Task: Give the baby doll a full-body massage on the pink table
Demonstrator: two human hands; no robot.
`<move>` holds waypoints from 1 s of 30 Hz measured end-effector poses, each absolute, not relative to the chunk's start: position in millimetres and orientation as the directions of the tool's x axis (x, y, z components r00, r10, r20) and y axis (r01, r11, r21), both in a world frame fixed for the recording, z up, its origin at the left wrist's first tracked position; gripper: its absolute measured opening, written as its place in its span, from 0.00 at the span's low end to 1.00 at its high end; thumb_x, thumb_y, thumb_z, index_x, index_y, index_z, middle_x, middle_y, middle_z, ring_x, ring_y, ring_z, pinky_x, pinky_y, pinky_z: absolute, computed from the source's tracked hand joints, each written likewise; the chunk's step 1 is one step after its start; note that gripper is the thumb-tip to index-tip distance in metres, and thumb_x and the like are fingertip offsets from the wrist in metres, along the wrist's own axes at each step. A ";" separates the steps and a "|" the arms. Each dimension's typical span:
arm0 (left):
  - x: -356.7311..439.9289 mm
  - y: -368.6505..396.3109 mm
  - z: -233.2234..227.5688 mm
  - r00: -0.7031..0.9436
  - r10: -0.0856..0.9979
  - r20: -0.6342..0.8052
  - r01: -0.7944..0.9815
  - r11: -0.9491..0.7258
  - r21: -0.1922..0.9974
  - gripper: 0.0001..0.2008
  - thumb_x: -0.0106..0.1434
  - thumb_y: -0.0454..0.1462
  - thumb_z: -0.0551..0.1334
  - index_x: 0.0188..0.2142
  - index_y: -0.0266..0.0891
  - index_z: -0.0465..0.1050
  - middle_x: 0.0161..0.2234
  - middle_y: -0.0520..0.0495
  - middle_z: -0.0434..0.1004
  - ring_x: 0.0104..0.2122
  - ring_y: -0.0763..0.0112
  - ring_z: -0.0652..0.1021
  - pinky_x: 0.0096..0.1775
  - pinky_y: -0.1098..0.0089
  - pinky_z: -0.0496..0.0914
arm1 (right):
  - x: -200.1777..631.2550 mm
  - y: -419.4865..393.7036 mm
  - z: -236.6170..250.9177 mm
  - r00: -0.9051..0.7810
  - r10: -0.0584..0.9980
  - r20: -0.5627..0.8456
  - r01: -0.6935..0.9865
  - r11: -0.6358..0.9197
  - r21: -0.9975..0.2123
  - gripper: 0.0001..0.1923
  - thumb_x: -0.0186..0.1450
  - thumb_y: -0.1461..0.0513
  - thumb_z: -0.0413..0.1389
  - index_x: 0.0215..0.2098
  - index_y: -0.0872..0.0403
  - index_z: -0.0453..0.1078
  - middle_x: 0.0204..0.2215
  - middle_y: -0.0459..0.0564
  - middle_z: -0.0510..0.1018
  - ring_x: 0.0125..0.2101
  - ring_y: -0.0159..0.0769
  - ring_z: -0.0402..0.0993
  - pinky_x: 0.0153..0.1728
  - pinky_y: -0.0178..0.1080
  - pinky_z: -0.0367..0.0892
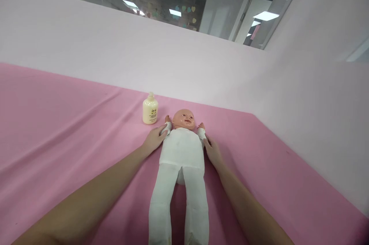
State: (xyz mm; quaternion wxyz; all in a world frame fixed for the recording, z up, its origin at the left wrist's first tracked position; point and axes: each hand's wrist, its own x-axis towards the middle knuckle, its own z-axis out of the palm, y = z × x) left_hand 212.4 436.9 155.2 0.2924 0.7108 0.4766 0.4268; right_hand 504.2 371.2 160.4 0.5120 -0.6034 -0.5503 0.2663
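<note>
Pink cloth (57, 129) covers the worktop from the left edge across to the pale pink wall (201, 64) behind and at right. A cream bottle (150, 109) with a pump top stands upright on the cloth, near the wall and just left of the doll's head. Left hand (154, 139): fingers extended and lightly curled, laid over the doll's near arm at its white cuff, touching it; whether it grips the arm or only rests there cannot be told. Doll (181, 160): lies face-up along the middle of the cloth, head toward the wall, legs toward the viewer, dressed in a white one-piece suit, arms spread to each side. Right hand (212, 151): flat and open, fingers together, pressed against the doll's other sleeve and flank, holding nothing.
</note>
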 end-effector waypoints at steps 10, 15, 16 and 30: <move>208.8 450.8 147.6 0.172 0.964 0.202 0.049 -0.213 0.976 0.34 0.60 0.47 0.64 0.63 0.39 0.63 0.46 0.41 0.81 0.46 0.55 0.79 0.51 0.54 0.70 | 507.4 368.6 168.0 0.181 0.976 0.124 0.103 0.106 -0.989 0.31 0.60 0.59 0.58 0.63 0.42 0.66 0.58 0.43 0.75 0.59 0.46 0.70 0.59 0.51 0.66; 209.0 452.2 149.6 0.236 0.955 0.181 -0.157 -0.147 0.977 0.37 0.54 0.40 0.66 0.63 0.36 0.62 0.46 0.40 0.81 0.45 0.55 0.79 0.50 0.55 0.71 | 512.1 373.8 163.4 0.135 0.983 0.124 0.047 0.118 -0.992 0.35 0.59 0.58 0.58 0.65 0.42 0.61 0.60 0.43 0.73 0.60 0.45 0.70 0.59 0.52 0.67; 209.2 452.5 149.9 0.264 0.947 0.182 -0.198 -0.131 0.971 0.37 0.52 0.37 0.66 0.62 0.36 0.63 0.46 0.40 0.81 0.46 0.54 0.79 0.49 0.55 0.71 | 512.2 374.7 162.7 0.121 0.983 0.139 0.038 0.136 -0.990 0.35 0.59 0.58 0.58 0.65 0.42 0.61 0.61 0.43 0.72 0.60 0.45 0.69 0.59 0.52 0.67; 209.3 455.8 144.8 0.383 0.902 0.201 -0.321 -0.075 0.944 0.17 0.44 0.33 0.71 0.37 0.36 0.80 0.38 0.42 0.84 0.43 0.53 0.81 0.52 0.52 0.71 | 515.6 382.6 156.1 0.144 0.966 0.216 -0.014 0.220 -0.975 0.20 0.49 0.60 0.61 0.42 0.48 0.77 0.40 0.50 0.83 0.42 0.50 0.79 0.45 0.52 0.74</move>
